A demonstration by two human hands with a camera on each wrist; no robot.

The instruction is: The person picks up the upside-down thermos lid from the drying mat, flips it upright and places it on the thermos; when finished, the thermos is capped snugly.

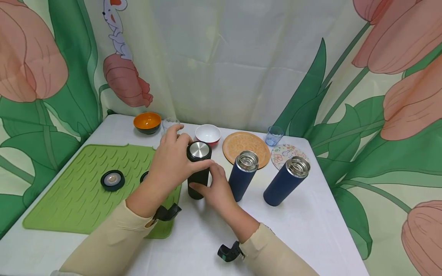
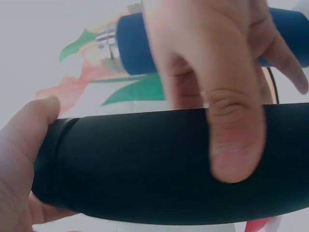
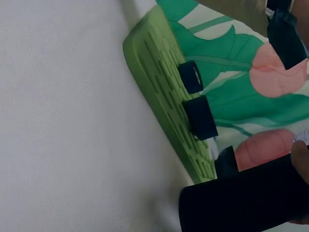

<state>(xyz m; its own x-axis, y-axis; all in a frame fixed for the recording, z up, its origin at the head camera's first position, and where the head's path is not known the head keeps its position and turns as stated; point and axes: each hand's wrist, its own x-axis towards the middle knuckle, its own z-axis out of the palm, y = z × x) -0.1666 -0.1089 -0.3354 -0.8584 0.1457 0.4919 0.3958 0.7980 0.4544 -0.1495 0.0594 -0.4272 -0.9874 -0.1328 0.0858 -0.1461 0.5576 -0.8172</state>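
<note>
A black thermos bottle (image 1: 198, 180) with a silver-topped lid (image 1: 199, 150) stands upright in front of me. My left hand (image 1: 172, 163) grips it at the lid, thumb across the near side. Lower down, my right hand (image 1: 221, 188) holds the body from the right. In the left wrist view, the right thumb (image 2: 236, 150) lies along the black body (image 2: 140, 164), while the left thumb (image 2: 29, 125) is at the lid end. Two dark blue bottles without lids, one nearer (image 1: 243, 176) and one farther right (image 1: 286, 182), stand beside the right hand.
Left of the bottle lies a green drying mat (image 1: 76, 184) with a black lid (image 1: 112, 180) and another, partly hidden lid (image 1: 144, 176). Behind are an orange bowl (image 1: 147, 122), a white bowl (image 1: 208, 134), a round wooden plate (image 1: 246, 147), a blue glass (image 1: 274, 135) and a patterned disc (image 1: 288, 153).
</note>
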